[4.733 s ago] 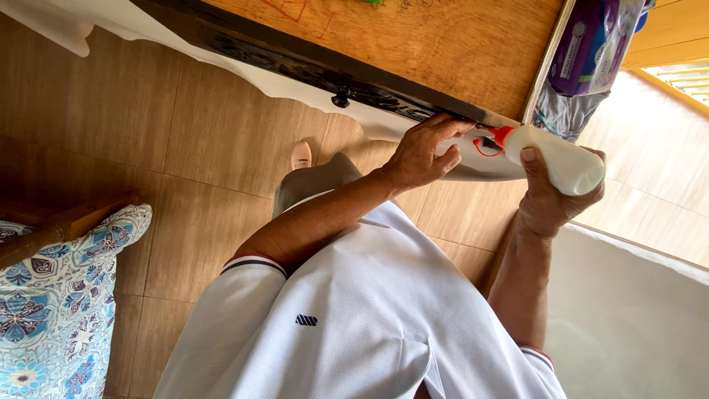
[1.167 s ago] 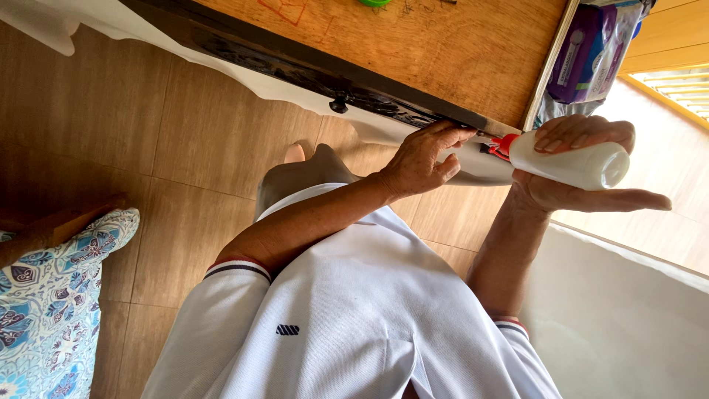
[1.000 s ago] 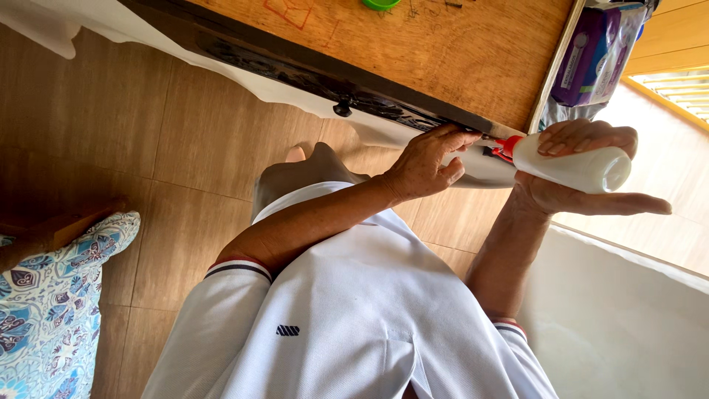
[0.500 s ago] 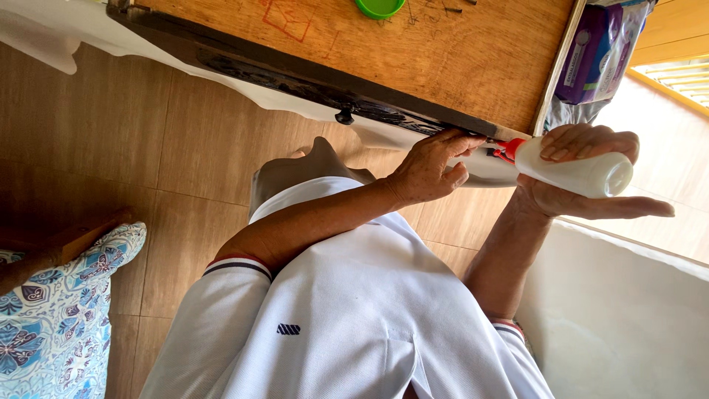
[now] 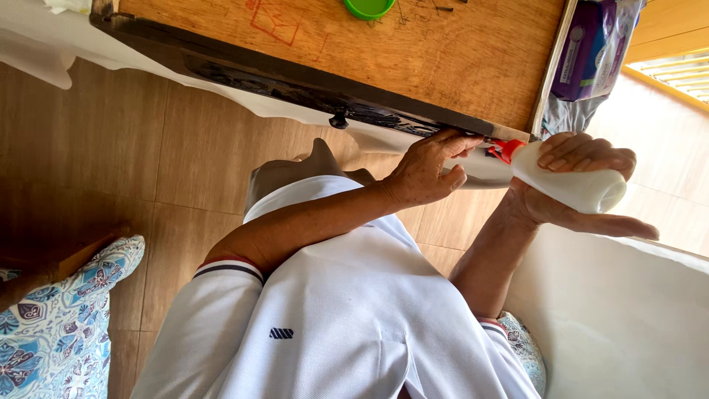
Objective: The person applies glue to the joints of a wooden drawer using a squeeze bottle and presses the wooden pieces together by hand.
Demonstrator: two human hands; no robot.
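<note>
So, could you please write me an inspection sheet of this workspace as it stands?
Surface: wooden tabletop with red scribbles; dark carved front edge with a small knob.
Job's things: white squeeze bottle with a red nozzle, tip at the table's front edge.
Clutter: green lid on the tabletop; purple packet in clear wrap beside the table.
Hands: right hand wrapped around the bottle; left hand, fingers pressed on the front edge next to the nozzle.
Cables: nothing seen.
Surroundings: wood-look floor tiles, blue floral cushion, white cloth at lower right, a bare foot below.
</note>
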